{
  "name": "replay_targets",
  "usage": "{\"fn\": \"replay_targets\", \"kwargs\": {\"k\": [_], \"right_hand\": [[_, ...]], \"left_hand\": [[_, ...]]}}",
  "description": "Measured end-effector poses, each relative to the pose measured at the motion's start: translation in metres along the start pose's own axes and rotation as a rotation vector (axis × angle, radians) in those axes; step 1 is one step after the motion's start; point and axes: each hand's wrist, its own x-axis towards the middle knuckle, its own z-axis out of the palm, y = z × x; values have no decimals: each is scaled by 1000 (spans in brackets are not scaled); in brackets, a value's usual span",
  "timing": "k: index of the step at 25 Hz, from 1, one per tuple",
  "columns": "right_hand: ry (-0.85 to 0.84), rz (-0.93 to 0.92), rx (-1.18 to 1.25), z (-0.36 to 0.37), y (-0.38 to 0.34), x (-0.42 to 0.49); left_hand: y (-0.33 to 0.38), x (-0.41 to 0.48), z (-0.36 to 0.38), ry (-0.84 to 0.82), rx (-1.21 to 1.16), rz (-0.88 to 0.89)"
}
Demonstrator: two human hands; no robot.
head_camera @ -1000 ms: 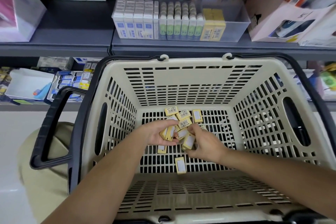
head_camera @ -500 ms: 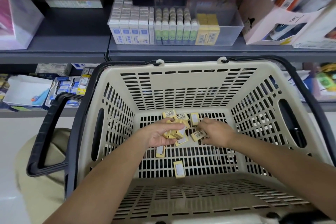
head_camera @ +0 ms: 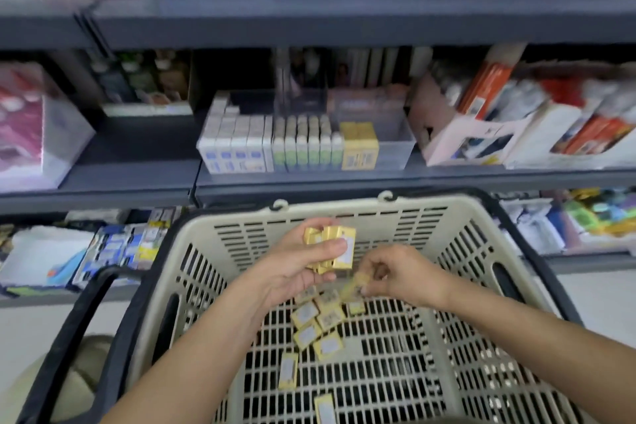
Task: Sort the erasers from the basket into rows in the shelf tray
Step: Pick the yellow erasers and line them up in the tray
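Midair, eraser stack [head_camera: 332, 248] in left hand [head_camera: 292, 274] — single eraser [head_camera: 359, 280] in right hand [head_camera: 404, 275].

- The beige slotted plastic basket [head_camera: 457, 217] is looking matt and smooth.
- The small yellow block erasers [head_camera: 327, 346] are gleaming in glossy wrappers.
- The clear plastic shelf tray [head_camera: 395, 148] is shining faintly on the matt grey shelf [head_camera: 137, 155].

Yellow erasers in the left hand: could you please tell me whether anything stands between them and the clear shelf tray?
Nothing visible does. The left hand holds the yellow erasers near the far rim of the beige slotted basket, and the clear plastic shelf tray beyond is open on top, with room right of its yellow row.
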Motion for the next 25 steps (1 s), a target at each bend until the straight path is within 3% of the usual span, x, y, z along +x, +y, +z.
{"fn": "replay_targets", "kwargs": {"k": [4,8,10,12,15,20,25], "right_hand": [[136,-18,218,-61,-22,2],[376,-89,321,-123,-34,26],[552,-27,118,-150,-30,48],[632,97,-256,-169,-25,69],[462,188,-488,-177,-16,89],[185,205,-421,-169,-7,99],[133,129,-459,-165,-3,98]], "left_hand": [[55,13,16,-14,115,205],[88,42,24,120,102,335],[90,56,21,178,63,353],[84,63,15,215,25,334],[72,67,6,217,19,276],[65,70,3,176,87,256],[68,72,8,187,52,249]]}}
